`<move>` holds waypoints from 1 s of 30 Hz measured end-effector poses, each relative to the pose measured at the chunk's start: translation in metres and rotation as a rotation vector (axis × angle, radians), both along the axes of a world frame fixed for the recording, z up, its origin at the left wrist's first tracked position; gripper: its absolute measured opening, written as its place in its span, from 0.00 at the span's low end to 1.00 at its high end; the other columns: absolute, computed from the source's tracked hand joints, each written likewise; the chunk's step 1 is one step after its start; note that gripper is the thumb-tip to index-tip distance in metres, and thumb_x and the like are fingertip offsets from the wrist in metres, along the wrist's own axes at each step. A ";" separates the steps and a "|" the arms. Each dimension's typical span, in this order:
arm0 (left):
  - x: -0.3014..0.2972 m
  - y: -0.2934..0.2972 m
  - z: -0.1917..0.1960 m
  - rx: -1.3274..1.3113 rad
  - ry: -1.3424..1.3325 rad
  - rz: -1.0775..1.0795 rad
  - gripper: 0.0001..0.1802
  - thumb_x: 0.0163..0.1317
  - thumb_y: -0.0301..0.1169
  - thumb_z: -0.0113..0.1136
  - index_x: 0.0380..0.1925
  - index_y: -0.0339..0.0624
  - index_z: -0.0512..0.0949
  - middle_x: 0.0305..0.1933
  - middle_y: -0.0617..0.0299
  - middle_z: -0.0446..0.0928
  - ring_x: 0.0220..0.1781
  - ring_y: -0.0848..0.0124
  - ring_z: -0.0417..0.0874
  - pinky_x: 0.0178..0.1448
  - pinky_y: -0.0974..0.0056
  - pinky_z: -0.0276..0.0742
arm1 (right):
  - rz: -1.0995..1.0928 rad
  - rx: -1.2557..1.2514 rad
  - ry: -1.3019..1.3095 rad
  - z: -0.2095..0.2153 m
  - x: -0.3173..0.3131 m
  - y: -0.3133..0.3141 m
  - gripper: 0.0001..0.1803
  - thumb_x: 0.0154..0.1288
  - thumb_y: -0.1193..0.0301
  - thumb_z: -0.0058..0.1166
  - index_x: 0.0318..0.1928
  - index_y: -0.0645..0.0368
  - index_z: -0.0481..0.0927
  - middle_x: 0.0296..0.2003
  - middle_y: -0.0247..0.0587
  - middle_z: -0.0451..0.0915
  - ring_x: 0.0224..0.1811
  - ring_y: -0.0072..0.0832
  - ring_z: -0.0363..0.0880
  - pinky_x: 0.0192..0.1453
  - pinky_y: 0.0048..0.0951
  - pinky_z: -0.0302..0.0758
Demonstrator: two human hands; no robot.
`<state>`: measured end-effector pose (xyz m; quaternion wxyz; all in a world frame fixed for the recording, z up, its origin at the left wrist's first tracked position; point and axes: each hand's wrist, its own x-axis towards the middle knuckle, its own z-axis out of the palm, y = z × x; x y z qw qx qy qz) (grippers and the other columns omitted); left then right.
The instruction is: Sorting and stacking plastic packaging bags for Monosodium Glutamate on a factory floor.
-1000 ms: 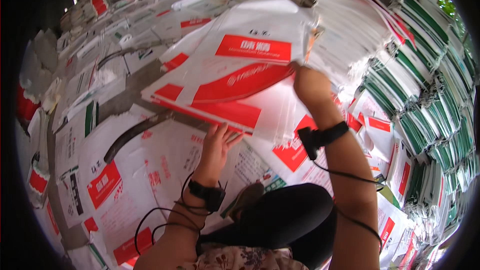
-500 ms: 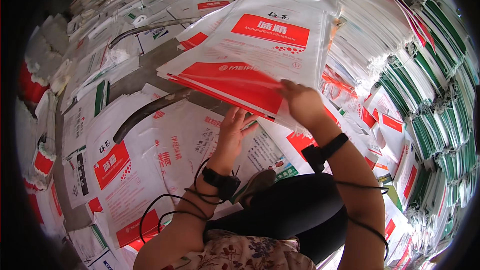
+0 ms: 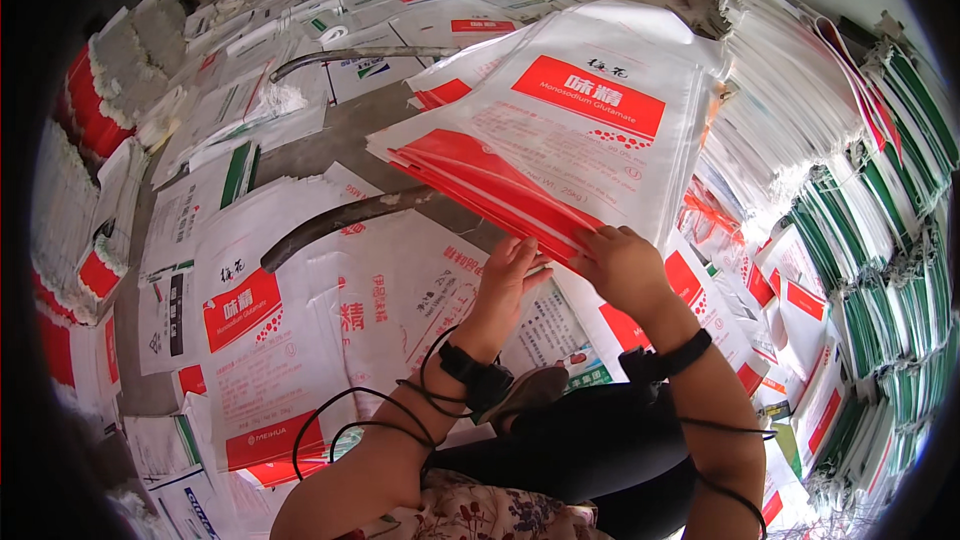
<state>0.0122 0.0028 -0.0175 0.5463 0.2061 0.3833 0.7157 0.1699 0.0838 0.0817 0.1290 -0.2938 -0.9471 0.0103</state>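
A pile of flat white woven bags (image 3: 560,150) with red printed panels lies raised in front of me, its front red edges curled up and fanned. My right hand (image 3: 625,270) is closed, its fingers pinching the near edge of the upper bag. Just left of it, my left hand (image 3: 508,285) is at the underside of the same front edge, fingers extended and apart from the thumb. Whether its fingertips touch the bag edges is hard to make out. Both wrists wear black straps with small boxes and cables.
Tall stacks of green-and-white folded bags (image 3: 890,290) rise at the right, with a white stack (image 3: 790,80) behind. More bags (image 3: 240,340) cover the floor at the left. Two dark curved bars (image 3: 335,225), (image 3: 350,55) jut out left of the pile. Further stacks (image 3: 100,90) stand far left.
My right hand has come down to the bags' front edge, where the upper bag's flap is now lifted and folded. My left hand has moved close beside it. The view has shifted slightly.
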 end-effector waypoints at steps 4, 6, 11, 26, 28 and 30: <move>0.002 0.005 0.003 0.022 -0.002 -0.005 0.25 0.68 0.43 0.58 0.60 0.43 0.68 0.58 0.59 0.72 0.61 0.66 0.74 0.63 0.57 0.73 | 0.014 -0.052 0.115 -0.003 0.005 0.024 0.13 0.65 0.66 0.53 0.46 0.56 0.81 0.33 0.45 0.81 0.36 0.44 0.81 0.41 0.43 0.78; 0.007 0.011 0.000 0.046 -0.014 -0.003 0.27 0.68 0.42 0.58 0.62 0.45 0.66 0.62 0.60 0.70 0.66 0.63 0.71 0.68 0.52 0.68 | 0.061 -0.055 0.125 -0.007 0.013 0.047 0.15 0.64 0.72 0.49 0.50 0.55 0.79 0.35 0.48 0.81 0.38 0.47 0.81 0.42 0.45 0.78; 0.004 0.012 -0.004 0.062 -0.034 0.044 0.27 0.68 0.42 0.58 0.63 0.45 0.65 0.63 0.58 0.69 0.66 0.62 0.71 0.68 0.49 0.68 | -0.173 0.290 0.100 0.086 0.017 0.067 0.31 0.56 0.82 0.46 0.61 0.43 0.74 0.41 0.48 0.81 0.34 0.46 0.82 0.36 0.41 0.80; 0.019 0.025 -0.011 0.078 -0.105 0.099 0.34 0.66 0.49 0.59 0.66 0.48 0.60 0.64 0.58 0.68 0.64 0.63 0.72 0.64 0.50 0.73 | -0.033 0.068 -0.022 -0.005 0.023 0.001 0.25 0.55 0.55 0.65 0.49 0.57 0.82 0.37 0.42 0.79 0.37 0.40 0.81 0.40 0.40 0.79; 0.017 0.024 -0.006 0.050 -0.121 0.091 0.31 0.67 0.44 0.59 0.66 0.48 0.61 0.62 0.60 0.69 0.63 0.66 0.73 0.63 0.52 0.75 | -0.031 0.056 0.008 -0.003 0.019 0.002 0.23 0.56 0.55 0.63 0.48 0.56 0.82 0.36 0.42 0.79 0.37 0.39 0.81 0.40 0.40 0.78; 0.016 0.023 -0.003 0.051 -0.115 0.098 0.31 0.66 0.44 0.60 0.65 0.48 0.62 0.62 0.60 0.69 0.63 0.66 0.74 0.63 0.52 0.75 | -0.040 0.047 0.029 -0.002 0.018 0.004 0.21 0.57 0.56 0.62 0.46 0.56 0.82 0.34 0.41 0.78 0.38 0.38 0.81 0.41 0.39 0.78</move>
